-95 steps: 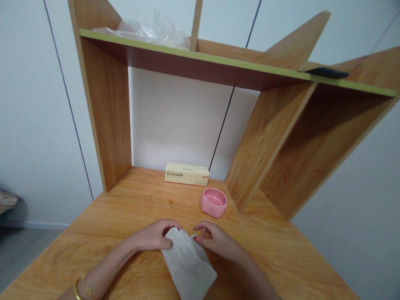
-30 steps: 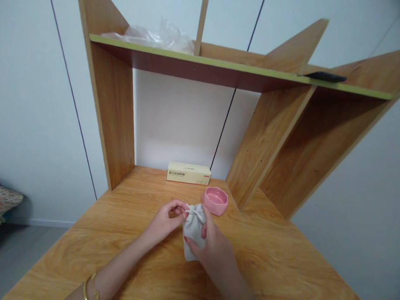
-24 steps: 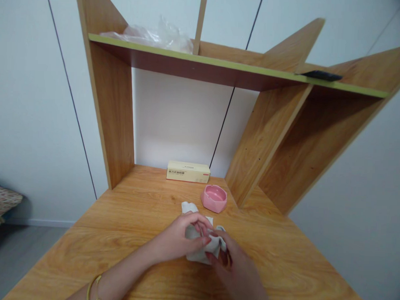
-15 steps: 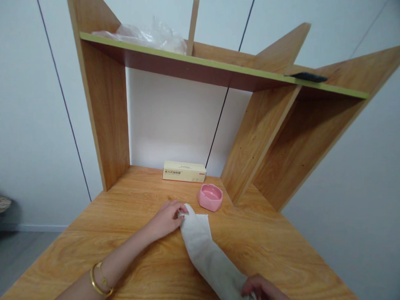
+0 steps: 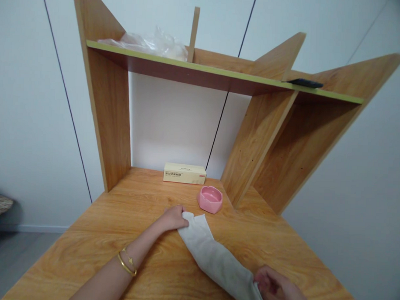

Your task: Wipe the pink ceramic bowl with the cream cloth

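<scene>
Bunched between both hands a second ago, white cloth (image 5: 216, 255) now lies stretched flat on tabletop (image 5: 119, 217): left hand (image 5: 174, 218) has curled fingers on its far end, right hand (image 5: 278, 292) is closed on its near end. Pink dish (image 5: 210, 199) looks empty, just right of the far end and not touching it, with cardboard box (image 5: 184, 173) behind it. Cloth's long axis runs far-left to near-right.
</scene>
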The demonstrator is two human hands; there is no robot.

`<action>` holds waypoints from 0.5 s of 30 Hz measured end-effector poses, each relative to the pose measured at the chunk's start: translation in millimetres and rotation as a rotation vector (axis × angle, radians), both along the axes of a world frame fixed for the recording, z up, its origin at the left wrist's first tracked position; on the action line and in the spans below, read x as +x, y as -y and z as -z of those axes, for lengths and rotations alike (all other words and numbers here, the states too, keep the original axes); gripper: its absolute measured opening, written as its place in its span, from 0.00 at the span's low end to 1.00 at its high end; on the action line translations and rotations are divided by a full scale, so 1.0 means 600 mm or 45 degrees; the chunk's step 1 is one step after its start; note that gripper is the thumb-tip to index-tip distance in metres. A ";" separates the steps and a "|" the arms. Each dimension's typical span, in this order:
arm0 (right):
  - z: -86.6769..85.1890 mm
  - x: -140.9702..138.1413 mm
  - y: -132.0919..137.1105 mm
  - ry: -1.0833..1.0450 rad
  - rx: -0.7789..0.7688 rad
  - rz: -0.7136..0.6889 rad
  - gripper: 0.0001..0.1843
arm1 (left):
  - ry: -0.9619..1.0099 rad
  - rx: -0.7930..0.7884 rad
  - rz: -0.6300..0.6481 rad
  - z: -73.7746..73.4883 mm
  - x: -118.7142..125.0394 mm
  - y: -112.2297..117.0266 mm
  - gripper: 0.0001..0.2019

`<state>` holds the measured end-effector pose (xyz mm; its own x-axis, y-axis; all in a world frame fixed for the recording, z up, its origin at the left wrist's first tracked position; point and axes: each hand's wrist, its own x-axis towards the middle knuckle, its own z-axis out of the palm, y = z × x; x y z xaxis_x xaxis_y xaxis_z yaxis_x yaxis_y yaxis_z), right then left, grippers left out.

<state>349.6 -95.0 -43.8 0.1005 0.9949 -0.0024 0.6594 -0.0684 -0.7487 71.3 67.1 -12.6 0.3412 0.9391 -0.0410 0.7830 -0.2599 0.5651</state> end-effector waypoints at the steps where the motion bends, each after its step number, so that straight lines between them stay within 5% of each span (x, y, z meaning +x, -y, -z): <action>1: -0.005 -0.006 -0.014 0.045 0.018 0.007 0.05 | 0.001 -0.005 -0.028 -0.001 -0.009 -0.001 0.12; 9: -0.054 -0.114 -0.148 0.395 0.274 -0.044 0.09 | -0.120 0.015 -0.517 -0.022 -0.148 -0.023 0.13; 15: -0.075 -0.174 -0.207 0.787 0.306 -0.060 0.15 | -0.201 -0.004 -0.627 -0.030 -0.199 -0.008 0.13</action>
<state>245.0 29.0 1.4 -0.0313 0.9640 0.2642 0.9705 0.0924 -0.2225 -48.3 72.2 5.5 -0.1518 0.9866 -0.0592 0.8879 0.1625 0.4305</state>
